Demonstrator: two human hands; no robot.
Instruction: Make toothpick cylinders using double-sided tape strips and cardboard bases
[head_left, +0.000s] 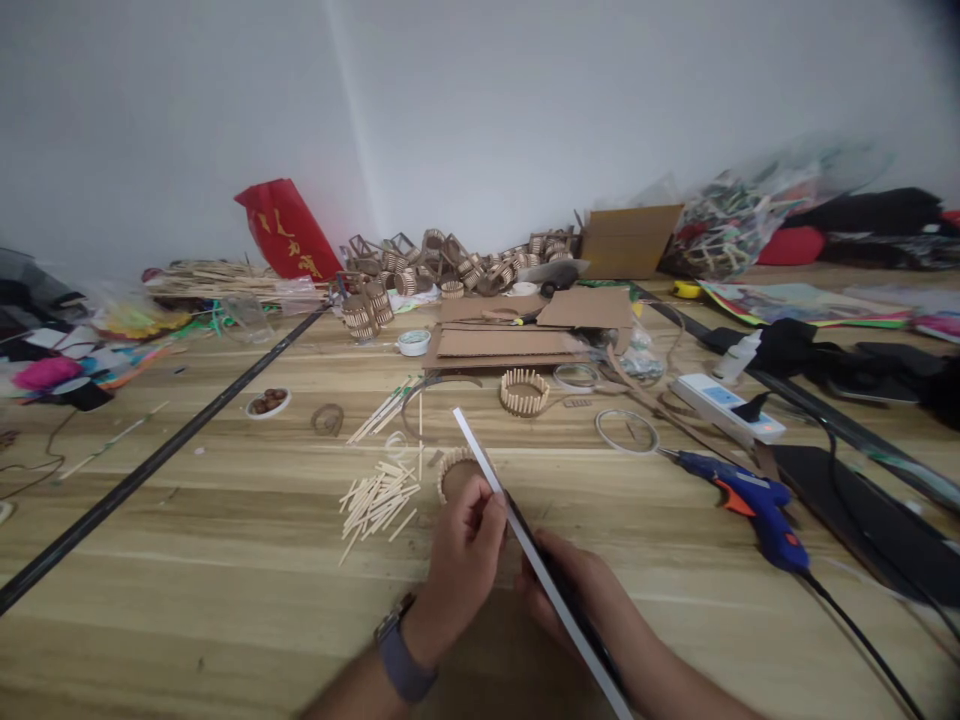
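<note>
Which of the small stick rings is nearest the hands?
The ring just beyond the left hand, beside the flat panel it and the right hand hold. Another loose ring lies farther back by the cardboard sheets; the rest are piled at the wall.

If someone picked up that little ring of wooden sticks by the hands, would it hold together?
Probably light: the stick ring is thin sticks around a hollow middle. Likely fragile, so squeezing could crush it. Lying flat, it seems unlikely to roll.
</note>
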